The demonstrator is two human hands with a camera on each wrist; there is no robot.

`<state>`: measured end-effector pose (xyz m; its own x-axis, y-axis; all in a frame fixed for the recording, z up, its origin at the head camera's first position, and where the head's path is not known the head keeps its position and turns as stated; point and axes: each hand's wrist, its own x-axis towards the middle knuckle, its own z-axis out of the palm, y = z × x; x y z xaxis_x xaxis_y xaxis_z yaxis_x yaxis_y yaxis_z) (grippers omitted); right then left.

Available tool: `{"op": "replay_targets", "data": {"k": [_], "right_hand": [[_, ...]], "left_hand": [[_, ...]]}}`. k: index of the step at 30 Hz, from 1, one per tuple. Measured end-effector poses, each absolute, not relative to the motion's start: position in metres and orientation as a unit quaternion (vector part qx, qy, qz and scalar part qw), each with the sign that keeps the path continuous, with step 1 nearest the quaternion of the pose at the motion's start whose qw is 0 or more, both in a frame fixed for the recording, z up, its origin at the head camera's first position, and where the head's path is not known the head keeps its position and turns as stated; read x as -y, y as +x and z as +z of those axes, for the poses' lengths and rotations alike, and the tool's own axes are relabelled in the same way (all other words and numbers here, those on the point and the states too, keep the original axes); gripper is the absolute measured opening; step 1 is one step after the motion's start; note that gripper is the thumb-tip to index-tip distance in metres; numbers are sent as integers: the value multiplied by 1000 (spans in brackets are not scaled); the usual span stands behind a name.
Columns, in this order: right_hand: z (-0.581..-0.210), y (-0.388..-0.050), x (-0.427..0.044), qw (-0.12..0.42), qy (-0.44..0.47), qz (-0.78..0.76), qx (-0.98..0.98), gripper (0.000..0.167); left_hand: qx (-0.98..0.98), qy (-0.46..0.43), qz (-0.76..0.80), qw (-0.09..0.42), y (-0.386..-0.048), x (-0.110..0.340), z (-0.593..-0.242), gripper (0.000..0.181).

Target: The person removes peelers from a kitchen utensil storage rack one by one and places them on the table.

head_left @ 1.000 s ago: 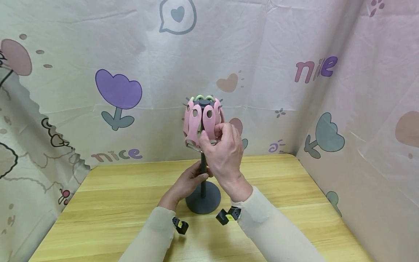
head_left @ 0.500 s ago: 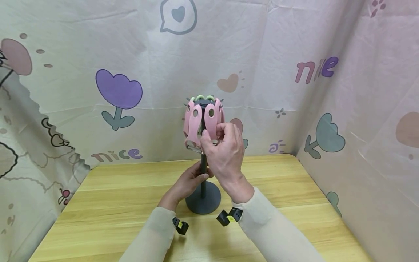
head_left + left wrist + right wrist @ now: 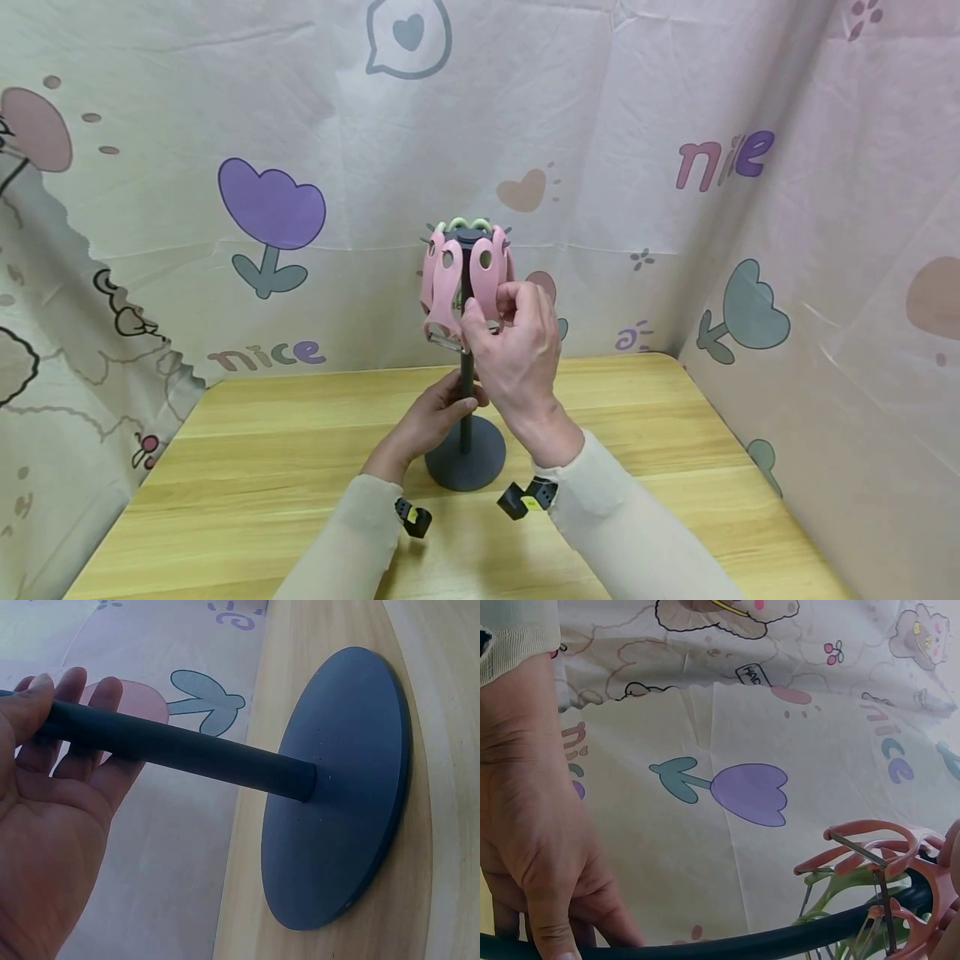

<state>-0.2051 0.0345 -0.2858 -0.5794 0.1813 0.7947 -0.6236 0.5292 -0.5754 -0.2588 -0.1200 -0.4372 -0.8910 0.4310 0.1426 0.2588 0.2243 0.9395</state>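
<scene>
A dark grey display stand (image 3: 466, 467) stands upright on the table, with pink peelers (image 3: 447, 283) hanging round its top. Behind them, green peelers (image 3: 458, 223) hang on the far side. My left hand (image 3: 431, 417) holds the pole (image 3: 180, 754) above the round base, thumb on one side and fingers on the other. Higher up, my right hand (image 3: 521, 350) pinches the lower part of a front pink peeler (image 3: 486, 271) between thumb and index finger. Its top is still at the rack. The right wrist view catches metal blades and only the edge of that hand.
The light wooden table (image 3: 300, 467) runs out to both sides of the stand. A printed cloth curtain (image 3: 420, 150) closes the back and sides. Small black cameras (image 3: 528, 498) sit on both wrists.
The pinched pink peeler has shifted slightly to the right together with my right hand, widening the gap to its neighbour. My left hand stays on the pole.
</scene>
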Motion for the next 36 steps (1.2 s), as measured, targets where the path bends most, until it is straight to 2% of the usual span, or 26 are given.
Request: {"op": "replay_targets", "data": {"k": [36], "right_hand": [[-294,-204,-39,441,160,469,748,27]], "left_hand": [[-770,229,592,67,-259,119,-438,34]]}}
